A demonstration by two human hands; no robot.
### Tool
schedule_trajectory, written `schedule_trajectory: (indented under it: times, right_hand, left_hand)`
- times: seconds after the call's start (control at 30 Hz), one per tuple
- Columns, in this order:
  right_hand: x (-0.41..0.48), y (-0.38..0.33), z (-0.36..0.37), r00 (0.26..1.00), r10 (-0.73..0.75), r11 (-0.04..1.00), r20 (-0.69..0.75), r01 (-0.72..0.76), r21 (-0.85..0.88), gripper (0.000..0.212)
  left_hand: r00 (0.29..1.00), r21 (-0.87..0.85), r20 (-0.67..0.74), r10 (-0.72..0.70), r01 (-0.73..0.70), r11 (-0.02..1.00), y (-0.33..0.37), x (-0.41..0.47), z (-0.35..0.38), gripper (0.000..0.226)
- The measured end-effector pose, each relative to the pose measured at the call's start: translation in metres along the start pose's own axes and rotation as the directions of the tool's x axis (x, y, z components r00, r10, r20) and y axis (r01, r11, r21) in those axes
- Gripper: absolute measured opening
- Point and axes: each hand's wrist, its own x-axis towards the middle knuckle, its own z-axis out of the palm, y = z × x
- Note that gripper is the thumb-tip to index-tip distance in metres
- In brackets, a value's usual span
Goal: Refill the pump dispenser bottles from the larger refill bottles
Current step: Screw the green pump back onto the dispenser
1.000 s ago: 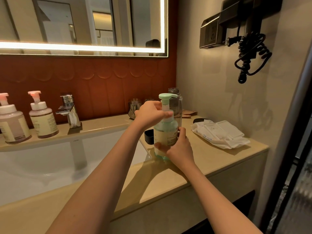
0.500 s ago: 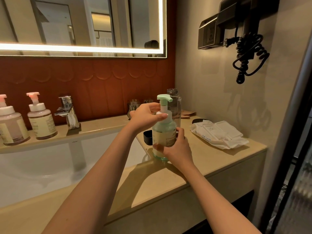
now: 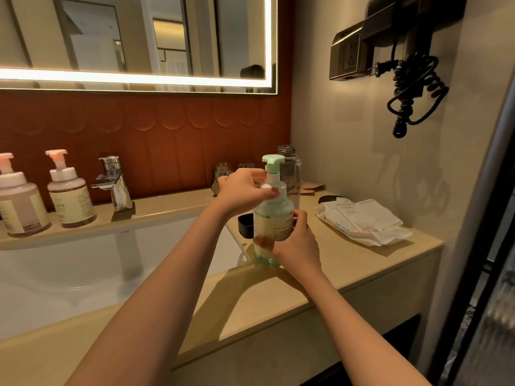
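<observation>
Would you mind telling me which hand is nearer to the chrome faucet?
Left. The left hand grips the green pump bottle's collar, right of the chrome faucet; the right hand holds the bottle's body, farther right and nearer the camera.

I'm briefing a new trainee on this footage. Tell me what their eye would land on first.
Centre frame, both hands work a green-capped pump bottle standing on the counter: the left hand at its white collar, the right hand around its body. Above glows a lit mirror; two pink-capped pump bottles stand at far left.
</observation>
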Motion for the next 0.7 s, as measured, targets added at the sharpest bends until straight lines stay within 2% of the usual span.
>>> schedule_trajectory:
  times: [0.13, 0.27, 0.37, 0.43, 0.5, 0.6, 0.7]
  right_hand:
    - [0.0, 0.0, -0.002, 1.0, 0.007, 1.0, -0.003, -0.007, 0.005, 0.09]
    - [-0.002, -0.001, -0.003, 1.0, 0.005, 0.999, 0.014, -0.006, 0.047, 0.09]
    - [-0.003, -0.001, -0.003, 0.999, 0.008, 0.996, 0.035, -0.011, 0.084, 0.09]
    - [-0.002, -0.002, -0.002, 0.999, 0.013, 0.995, 0.036, -0.017, 0.103, 0.089]
    - [-0.003, -0.005, 0.0, 1.0, 0.017, 0.994, 0.013, -0.018, 0.107, 0.086]
    - [-0.002, -0.018, 0.01, 1.0, 0.008, 0.996, 0.005, -0.008, 0.089, 0.08]
    - [0.005, -0.033, 0.024, 0.996, -0.033, 0.996, 0.084, 0.026, 0.08, 0.077]
  left_hand:
    - [1.0, -0.056, 0.011, -0.003, 0.004, 0.998, 0.0, -0.001, 0.0, 0.04]
    - [0.998, -0.161, 0.046, -0.053, 0.06, 0.985, -0.001, -0.004, 0.001, 0.059]
    - [0.995, -0.159, 0.076, -0.068, 0.079, 0.984, 0.001, -0.008, 0.003, 0.067]
    - [0.976, -0.232, 0.19, -0.107, 0.151, 0.961, -0.001, -0.012, 0.003, 0.082]
    - [0.916, -0.282, 0.35, -0.196, 0.302, 0.911, -0.008, -0.019, 0.0, 0.089]
    - [0.851, -0.17, 0.424, -0.31, 0.411, 0.896, -0.025, -0.027, -0.012, 0.074]
    - [0.854, -0.153, 0.39, -0.343, 0.428, 0.891, -0.04, -0.028, -0.031, 0.054]
